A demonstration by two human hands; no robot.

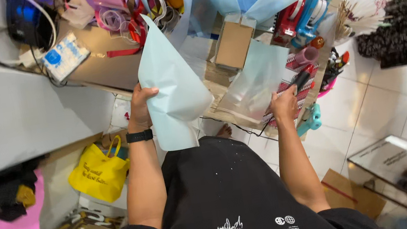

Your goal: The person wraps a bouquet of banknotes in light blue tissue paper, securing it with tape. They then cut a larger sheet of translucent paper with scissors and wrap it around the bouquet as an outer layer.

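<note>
Pale-blue wrapping sheet (172,89) was pinched in my left hand (139,105), held upright over the counter (103,65); right hand (284,104) was closed on a black-handled tool (300,80), resting on a clear film sheet (255,81); mid-wrap, likely; next move needed both sheets aligned; tool tip hidden.

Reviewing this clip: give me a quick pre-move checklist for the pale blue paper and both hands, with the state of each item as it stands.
1. Left hand grips the pale blue paper sheet: ok.
2. Sheet held up off the worktable: ok.
3. Sheet free of creases: cannot tell.
4. Right hand on the black tool: ok.
5. Right hand's grip closed: cannot tell.
6. Clear film sheet lying flat: not ok, it curls upward.
</note>
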